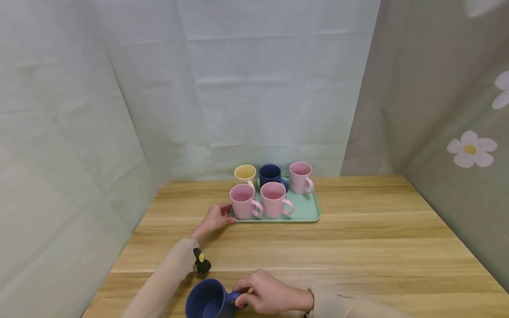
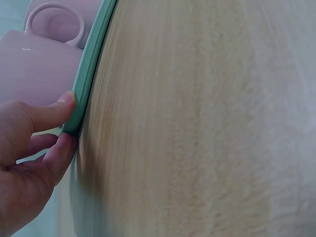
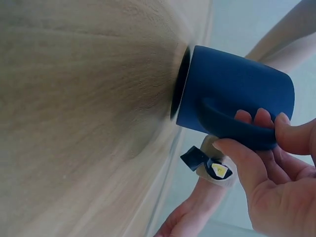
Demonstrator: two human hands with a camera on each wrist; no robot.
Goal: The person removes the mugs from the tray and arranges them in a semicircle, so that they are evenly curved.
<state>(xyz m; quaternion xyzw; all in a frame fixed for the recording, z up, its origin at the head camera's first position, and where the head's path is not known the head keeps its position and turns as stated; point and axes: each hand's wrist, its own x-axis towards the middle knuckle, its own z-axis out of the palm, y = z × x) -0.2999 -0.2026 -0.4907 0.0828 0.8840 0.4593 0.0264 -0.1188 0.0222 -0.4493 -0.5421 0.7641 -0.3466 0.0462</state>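
Observation:
My left hand is at the near left corner of a mint-green tray. In the left wrist view, thumb and fingers pinch the tray's rim at that corner. My right hand holds a dark blue mug by its handle, close to the near edge of the table. Seen in the head view, the mug's mouth faces up. In the right wrist view, fingers and thumb curl round the handle. Two pink mugs, one left and one right, stand in the tray's front row.
Along the tray's back row are a yellow mug, another dark blue mug and a third pink mug. The wooden table is bordered by pale cloth behind and at the sides.

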